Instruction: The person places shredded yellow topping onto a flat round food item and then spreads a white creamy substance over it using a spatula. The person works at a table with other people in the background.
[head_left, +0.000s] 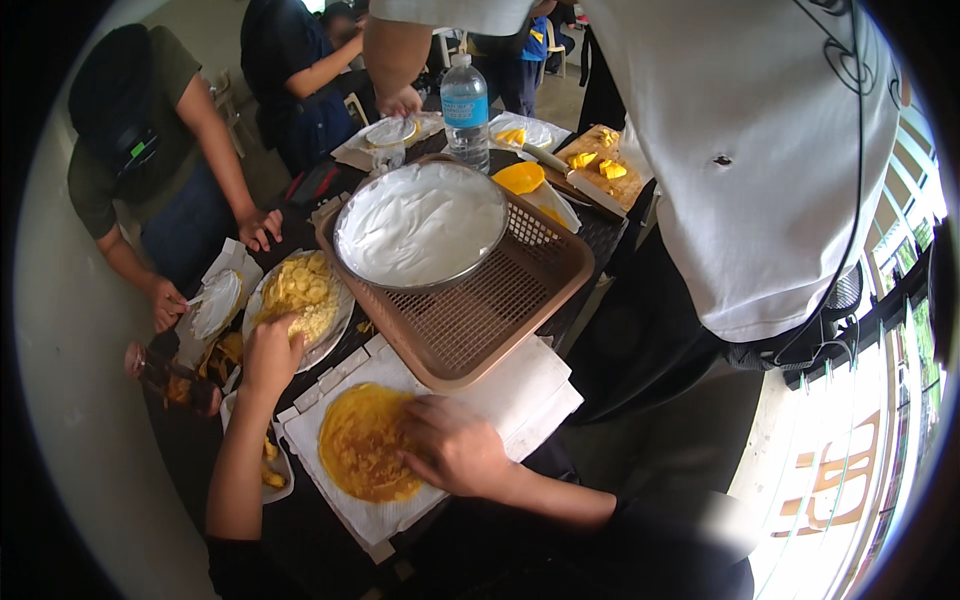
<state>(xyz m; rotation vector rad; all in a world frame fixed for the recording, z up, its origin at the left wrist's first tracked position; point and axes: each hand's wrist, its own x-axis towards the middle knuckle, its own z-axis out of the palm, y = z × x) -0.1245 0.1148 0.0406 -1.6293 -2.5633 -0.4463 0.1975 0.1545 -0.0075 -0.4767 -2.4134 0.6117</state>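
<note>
A round yellow layer with brown patches [362, 450], perhaps a cake layer or pancake, lies on white paper [315, 490] over a flat cardboard piece. My right hand [455, 445] rests on its right edge, fingers spread and slightly bent, gripping nothing I can see. At the near edge of a plate [338, 335], my left hand [272, 355] reaches into a heap of yellow slices and crumbs [300, 295]. Its fingertips are hidden there, so its grip does not show.
A brown plastic basket [465, 345] sits beyond the layer, bearing a round pan of white cream [420, 225]. A water bottle [465, 115] stands behind it. One person [150, 150] works at left with a cream-topped piece [215, 300]; another person in a white shirt [740, 180] stands close at right.
</note>
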